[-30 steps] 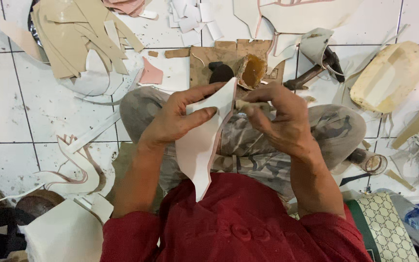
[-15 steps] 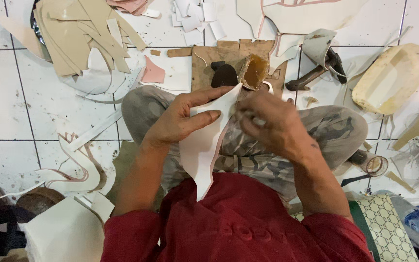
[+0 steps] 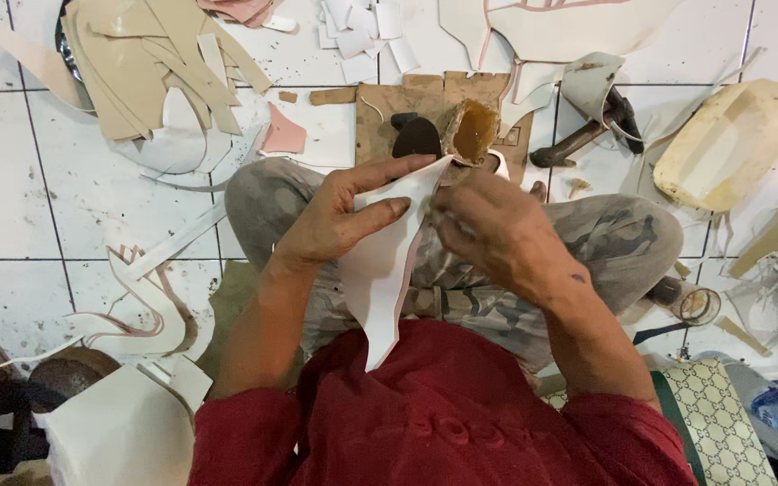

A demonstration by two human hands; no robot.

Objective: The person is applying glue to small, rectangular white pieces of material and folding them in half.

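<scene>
Since a second ago the right hand has slid from the sheet's upper edge down onto its right side, and the sheet has tipped so its top corner points toward 1 o'clock, at the glue pot. Now the left hand lies spread along the sheet's left face, thumb over the top edge and fingers flat under it, pinching the upper part. Curled against the sheet's right edge, that right hand has its fingertips closed on something small; what it is cannot be told. Held over the lap, above the camouflage trousers, the sheet ends in a narrow tail hanging toward 6 o'clock near the red shirt. It looks thin, light and limp, likely cut synthetic leather: it bends under its own weight, so a grip near the wide top with a flat supporting palm suits it better than a hold on the tail. Its pinkish edge seems smooth and may slip. Offcuts lie at 11 o'clock, a hammer at 2 o'clock.
</scene>
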